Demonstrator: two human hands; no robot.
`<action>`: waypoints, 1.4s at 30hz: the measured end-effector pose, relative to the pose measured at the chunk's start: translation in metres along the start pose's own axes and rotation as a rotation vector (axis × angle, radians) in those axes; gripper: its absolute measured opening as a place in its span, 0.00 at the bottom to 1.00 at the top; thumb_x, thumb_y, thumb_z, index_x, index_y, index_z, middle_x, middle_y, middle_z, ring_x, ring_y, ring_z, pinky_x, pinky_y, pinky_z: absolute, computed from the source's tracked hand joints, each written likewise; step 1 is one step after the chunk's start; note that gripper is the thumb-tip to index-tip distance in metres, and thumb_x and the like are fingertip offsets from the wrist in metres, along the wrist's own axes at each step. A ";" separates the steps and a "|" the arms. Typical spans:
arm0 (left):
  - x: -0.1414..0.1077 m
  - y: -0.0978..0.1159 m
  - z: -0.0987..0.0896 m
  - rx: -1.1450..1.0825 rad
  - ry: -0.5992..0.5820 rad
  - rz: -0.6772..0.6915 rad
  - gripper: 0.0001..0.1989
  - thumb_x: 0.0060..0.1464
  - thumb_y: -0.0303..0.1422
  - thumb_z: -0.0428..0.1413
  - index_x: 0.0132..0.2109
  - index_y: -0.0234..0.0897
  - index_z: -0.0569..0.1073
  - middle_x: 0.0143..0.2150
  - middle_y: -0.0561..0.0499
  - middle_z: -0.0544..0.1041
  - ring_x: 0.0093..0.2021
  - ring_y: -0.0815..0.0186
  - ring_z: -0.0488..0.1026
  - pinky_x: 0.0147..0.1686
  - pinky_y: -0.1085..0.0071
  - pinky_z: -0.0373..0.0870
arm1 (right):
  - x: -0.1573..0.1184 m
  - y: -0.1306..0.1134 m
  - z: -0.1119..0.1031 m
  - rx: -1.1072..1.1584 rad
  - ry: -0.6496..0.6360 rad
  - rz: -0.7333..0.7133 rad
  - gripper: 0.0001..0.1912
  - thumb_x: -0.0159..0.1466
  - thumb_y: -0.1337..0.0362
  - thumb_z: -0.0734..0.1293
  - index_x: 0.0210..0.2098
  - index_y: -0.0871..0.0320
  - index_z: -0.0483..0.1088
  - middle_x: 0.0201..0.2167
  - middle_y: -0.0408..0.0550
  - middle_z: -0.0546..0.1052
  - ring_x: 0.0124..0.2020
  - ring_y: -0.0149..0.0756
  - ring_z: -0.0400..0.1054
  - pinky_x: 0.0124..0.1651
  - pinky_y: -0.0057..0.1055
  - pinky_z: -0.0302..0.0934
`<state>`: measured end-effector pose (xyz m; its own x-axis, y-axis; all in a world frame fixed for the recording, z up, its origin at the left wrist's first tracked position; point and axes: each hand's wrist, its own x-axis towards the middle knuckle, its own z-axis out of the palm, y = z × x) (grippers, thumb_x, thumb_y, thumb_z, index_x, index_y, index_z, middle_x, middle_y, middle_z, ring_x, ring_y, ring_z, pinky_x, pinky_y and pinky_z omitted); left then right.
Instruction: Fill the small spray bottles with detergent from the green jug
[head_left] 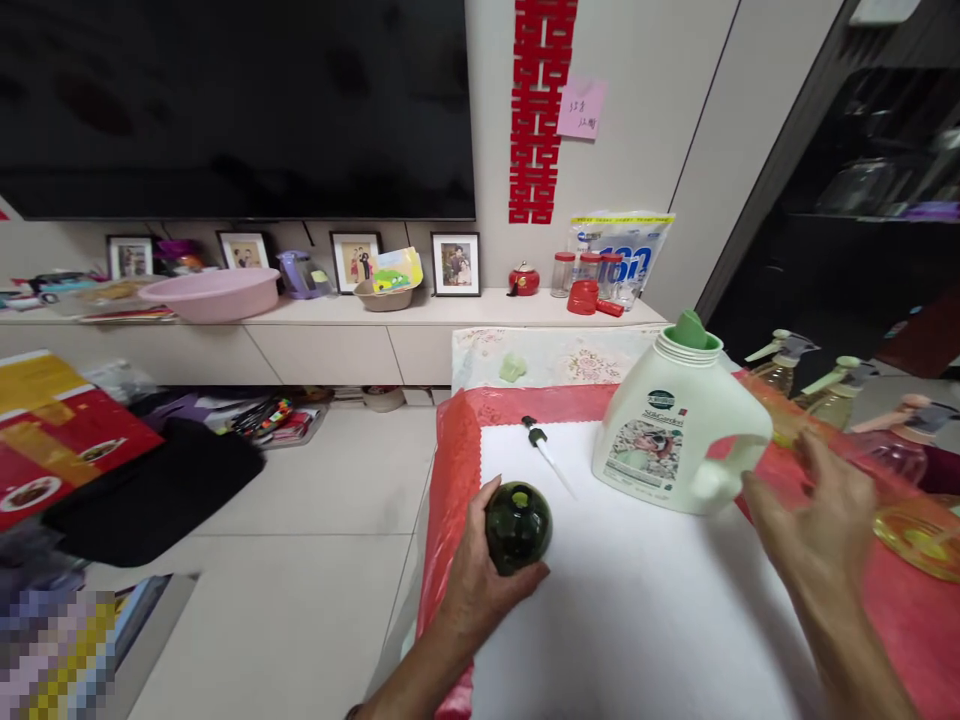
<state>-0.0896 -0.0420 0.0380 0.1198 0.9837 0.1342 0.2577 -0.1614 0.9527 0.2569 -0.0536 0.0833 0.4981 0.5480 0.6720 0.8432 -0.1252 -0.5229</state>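
Note:
My left hand [480, 565] is wrapped round a dark green round bottle [519, 540] with an uncovered hole at its top. A black pump head [537, 436] with a pale tube lies behind the bottle on a white sheet [600, 610]. To the right stands a pale green detergent jug [667, 430], upright, with a green spout piece [691, 330] in its uncapped neck. My right hand [821, 515], slightly blurred, has its fingers apart beside the jug's handle; any contact is hard to judge. A light green cap [513, 368] rests on the flowered cloth at the back.
Several spray bottles [838, 395] stand along the right side, near an amber dish [922, 540] under red film. Red plastic [457, 480] borders the sheet. Behind is a low cabinet [322, 350] bearing a pink basin [217, 293], framed photos and jars. Boxes and bags lie on the floor at left.

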 end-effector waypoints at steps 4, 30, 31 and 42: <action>0.001 0.001 0.001 -0.022 -0.008 -0.014 0.48 0.36 0.30 0.65 0.65 0.37 0.55 0.65 0.39 0.65 0.65 0.48 0.64 0.66 0.48 0.59 | -0.039 -0.060 -0.004 0.118 -0.117 -0.220 0.23 0.69 0.48 0.59 0.51 0.59 0.71 0.45 0.48 0.71 0.39 0.30 0.66 0.47 0.29 0.60; 0.005 0.008 -0.004 -0.113 -0.039 -0.095 0.47 0.35 0.28 0.65 0.64 0.40 0.57 0.63 0.43 0.67 0.64 0.49 0.64 0.64 0.51 0.60 | -0.046 -0.114 0.040 0.149 -0.809 -0.110 0.26 0.69 0.43 0.56 0.37 0.62 0.67 0.28 0.44 0.67 0.30 0.28 0.63 0.36 0.23 0.59; 0.006 0.013 -0.006 -0.130 -0.059 -0.106 0.47 0.36 0.28 0.66 0.64 0.41 0.57 0.63 0.43 0.67 0.64 0.49 0.64 0.64 0.52 0.61 | -0.048 -0.110 0.030 0.207 -0.789 -0.103 0.30 0.69 0.39 0.54 0.37 0.61 0.67 0.27 0.44 0.66 0.28 0.28 0.62 0.33 0.23 0.59; 0.009 0.036 -0.002 -0.026 -0.340 -0.058 0.52 0.30 0.28 0.72 0.63 0.45 0.58 0.58 0.44 0.71 0.56 0.50 0.71 0.55 0.55 0.70 | -0.051 -0.086 -0.013 0.592 -0.546 -0.033 0.23 0.65 0.45 0.66 0.41 0.61 0.70 0.31 0.46 0.72 0.21 0.24 0.63 0.22 0.16 0.62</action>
<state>-0.0817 -0.0388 0.0740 0.4197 0.9075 -0.0147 0.2496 -0.0998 0.9632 0.1611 -0.0817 0.1009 0.1761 0.8898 0.4209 0.5321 0.2737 -0.8012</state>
